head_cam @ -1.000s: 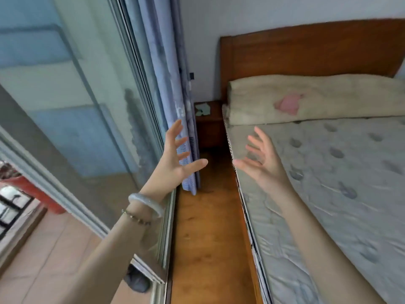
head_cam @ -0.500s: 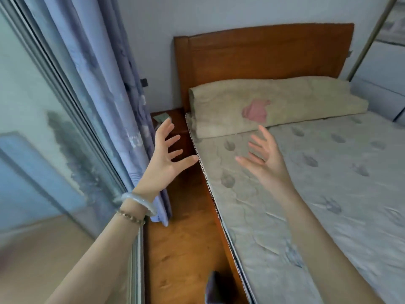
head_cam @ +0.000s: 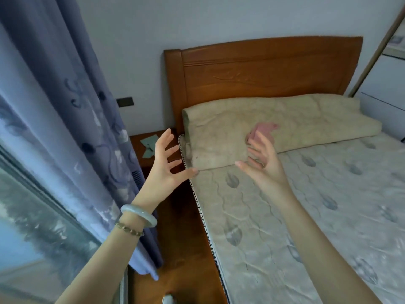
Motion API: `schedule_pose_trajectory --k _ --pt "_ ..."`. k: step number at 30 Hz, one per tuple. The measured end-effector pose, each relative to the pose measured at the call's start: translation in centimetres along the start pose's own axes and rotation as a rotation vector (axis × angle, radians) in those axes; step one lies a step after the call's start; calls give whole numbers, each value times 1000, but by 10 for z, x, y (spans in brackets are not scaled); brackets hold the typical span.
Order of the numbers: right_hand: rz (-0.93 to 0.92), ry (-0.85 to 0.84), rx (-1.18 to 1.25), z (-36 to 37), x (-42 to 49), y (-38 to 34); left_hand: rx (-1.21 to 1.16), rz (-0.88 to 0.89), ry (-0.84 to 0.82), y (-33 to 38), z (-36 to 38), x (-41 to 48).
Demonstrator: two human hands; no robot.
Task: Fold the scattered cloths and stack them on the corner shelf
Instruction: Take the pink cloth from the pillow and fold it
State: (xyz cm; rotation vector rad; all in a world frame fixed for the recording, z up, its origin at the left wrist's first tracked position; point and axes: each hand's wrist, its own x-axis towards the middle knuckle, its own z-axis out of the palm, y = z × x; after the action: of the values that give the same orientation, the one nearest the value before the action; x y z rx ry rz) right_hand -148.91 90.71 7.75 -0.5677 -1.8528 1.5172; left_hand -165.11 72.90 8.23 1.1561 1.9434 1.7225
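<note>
A pink cloth (head_cam: 264, 131) lies crumpled on the beige folded blanket (head_cam: 295, 119) at the head of the bed. A pale green cloth (head_cam: 149, 147) lies on the wooden bedside shelf (head_cam: 140, 159) in the corner, left of the bed. My left hand (head_cam: 166, 165) is raised with fingers spread, in front of the shelf and the mattress edge, holding nothing. My right hand (head_cam: 263, 163) is also raised and spread, empty, just in front of the pink cloth and partly hiding it.
The grey quilted mattress (head_cam: 306, 216) fills the right side, with a wooden headboard (head_cam: 263, 71) behind. A blue curtain (head_cam: 65, 128) and glass door stand at the left. A narrow strip of wooden floor (head_cam: 182, 260) runs between curtain and bed. A wardrobe (head_cam: 385, 84) is at far right.
The view has swung right and moved closer to the head of the bed. Both hands stay raised and spread, now nearer the shelf and the pink cloth.
</note>
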Motion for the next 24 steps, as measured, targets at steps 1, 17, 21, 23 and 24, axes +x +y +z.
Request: schedule_pose_trajectory --k 1,17,21,23,24 --pt "-1 13 1 6 15 4 -6 2 -9 -9 -4 17" --pt "53 421 -125 53 168 43 -268 -20 -262 -108 -10 276" --pt "64 462 -154 41 195 58 -249 -32 -313 -138 11 327" --pt "78 489 -163 34 212 70 -200 -41 -341 -149 22 354" --pt "87 500 -163 29 223 76 -199 -41 -364 -152 28 367"
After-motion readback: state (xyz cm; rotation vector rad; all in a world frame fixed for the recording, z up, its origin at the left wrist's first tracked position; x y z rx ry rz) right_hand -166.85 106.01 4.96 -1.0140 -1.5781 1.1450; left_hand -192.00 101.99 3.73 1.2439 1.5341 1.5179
